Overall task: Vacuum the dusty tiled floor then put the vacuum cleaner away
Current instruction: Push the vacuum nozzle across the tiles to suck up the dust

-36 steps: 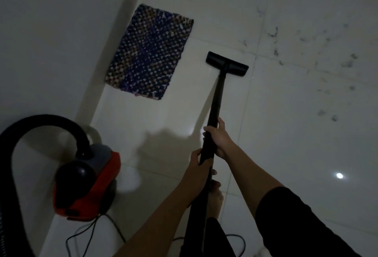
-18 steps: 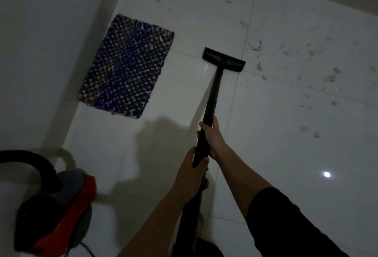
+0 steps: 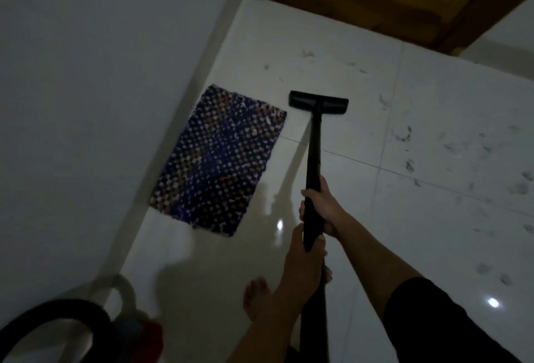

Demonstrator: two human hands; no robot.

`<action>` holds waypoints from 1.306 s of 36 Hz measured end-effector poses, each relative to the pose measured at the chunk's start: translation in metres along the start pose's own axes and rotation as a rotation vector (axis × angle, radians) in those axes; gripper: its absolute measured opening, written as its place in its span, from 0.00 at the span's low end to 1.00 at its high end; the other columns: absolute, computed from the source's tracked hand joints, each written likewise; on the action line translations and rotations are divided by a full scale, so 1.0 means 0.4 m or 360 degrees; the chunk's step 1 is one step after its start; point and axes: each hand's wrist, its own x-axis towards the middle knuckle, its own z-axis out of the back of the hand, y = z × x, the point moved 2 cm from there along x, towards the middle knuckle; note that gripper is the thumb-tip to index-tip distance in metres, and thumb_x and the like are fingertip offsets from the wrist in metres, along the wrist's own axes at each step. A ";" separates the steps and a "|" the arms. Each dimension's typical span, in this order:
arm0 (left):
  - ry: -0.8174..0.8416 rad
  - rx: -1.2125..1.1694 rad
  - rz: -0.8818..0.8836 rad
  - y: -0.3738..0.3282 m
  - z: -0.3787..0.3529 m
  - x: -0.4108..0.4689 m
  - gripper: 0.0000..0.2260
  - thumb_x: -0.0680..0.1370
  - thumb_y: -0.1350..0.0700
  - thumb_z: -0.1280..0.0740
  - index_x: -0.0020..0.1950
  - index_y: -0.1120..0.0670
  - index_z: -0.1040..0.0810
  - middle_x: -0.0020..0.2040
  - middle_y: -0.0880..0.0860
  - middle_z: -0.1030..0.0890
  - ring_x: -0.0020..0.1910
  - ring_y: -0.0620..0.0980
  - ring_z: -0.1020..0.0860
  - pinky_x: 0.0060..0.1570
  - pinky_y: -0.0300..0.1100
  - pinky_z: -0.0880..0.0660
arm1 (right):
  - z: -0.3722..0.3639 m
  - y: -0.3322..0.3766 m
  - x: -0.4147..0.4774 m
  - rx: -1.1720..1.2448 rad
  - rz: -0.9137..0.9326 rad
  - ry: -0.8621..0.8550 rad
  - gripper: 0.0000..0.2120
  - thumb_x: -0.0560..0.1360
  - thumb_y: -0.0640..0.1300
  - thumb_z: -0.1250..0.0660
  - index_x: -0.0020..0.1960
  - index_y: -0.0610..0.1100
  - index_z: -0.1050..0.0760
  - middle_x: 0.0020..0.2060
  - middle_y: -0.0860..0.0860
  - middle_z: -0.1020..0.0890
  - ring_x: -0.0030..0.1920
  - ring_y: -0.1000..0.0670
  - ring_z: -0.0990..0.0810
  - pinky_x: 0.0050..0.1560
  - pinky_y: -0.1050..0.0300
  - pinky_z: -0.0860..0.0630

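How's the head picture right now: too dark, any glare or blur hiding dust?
Head view: dim; two glare spots on the tiled floor, one beside the mat, one lower right; the vacuum cleaner body, lower left, is blurred; dust marks on the right-hand tiles are readable.

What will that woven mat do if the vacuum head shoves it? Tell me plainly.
Probably floppy: the mat looks like knotted rag weave with a ragged near edge. It likely slides or bunches, lying loose on glossy tile that mirrors lights. Probably light, so the floor head beside it could lift its edge.
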 end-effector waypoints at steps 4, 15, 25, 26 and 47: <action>-0.0012 -0.0033 -0.0013 -0.080 0.052 0.031 0.09 0.81 0.58 0.43 0.47 0.43 0.33 0.40 0.56 0.27 0.18 0.42 0.30 0.20 0.34 0.30 | -0.070 0.069 0.057 -0.0073 -0.0057 0.0075 0.27 0.81 0.34 0.43 0.74 0.53 0.45 0.30 0.43 0.28 0.26 0.47 0.27 0.25 0.56 0.26; -0.0241 0.0012 -0.0023 -0.159 0.148 0.126 0.15 0.80 0.54 0.39 0.66 0.53 0.34 0.37 0.54 0.25 0.32 0.51 0.28 0.40 0.50 0.30 | -0.181 0.178 0.151 -0.0116 -0.0001 0.0237 0.26 0.79 0.32 0.42 0.68 0.56 0.42 0.36 0.44 0.27 0.28 0.47 0.28 0.27 0.53 0.26; -0.0287 0.0039 -0.0053 -0.252 0.087 0.238 0.15 0.80 0.54 0.39 0.67 0.48 0.34 0.40 0.50 0.24 0.33 0.49 0.27 0.42 0.50 0.29 | -0.135 0.265 0.262 -0.0085 0.0103 0.0109 0.23 0.78 0.34 0.40 0.66 0.56 0.38 0.28 0.45 0.27 0.25 0.47 0.28 0.27 0.54 0.28; -0.0283 0.0050 -0.0057 -0.261 0.075 0.250 0.14 0.80 0.53 0.39 0.66 0.48 0.33 0.40 0.50 0.24 0.33 0.49 0.26 0.42 0.50 0.29 | -0.122 0.278 0.271 -0.0093 0.0108 0.0099 0.23 0.78 0.34 0.41 0.66 0.56 0.38 0.28 0.45 0.27 0.25 0.47 0.28 0.26 0.55 0.28; -0.0142 0.0125 -0.0022 -0.484 -0.145 0.493 0.18 0.81 0.55 0.41 0.71 0.52 0.36 0.40 0.53 0.25 0.24 0.45 0.28 0.25 0.36 0.28 | 0.124 0.516 0.492 -0.0039 0.0038 -0.0072 0.34 0.77 0.36 0.40 0.78 0.54 0.47 0.27 0.47 0.27 0.24 0.49 0.27 0.28 0.56 0.27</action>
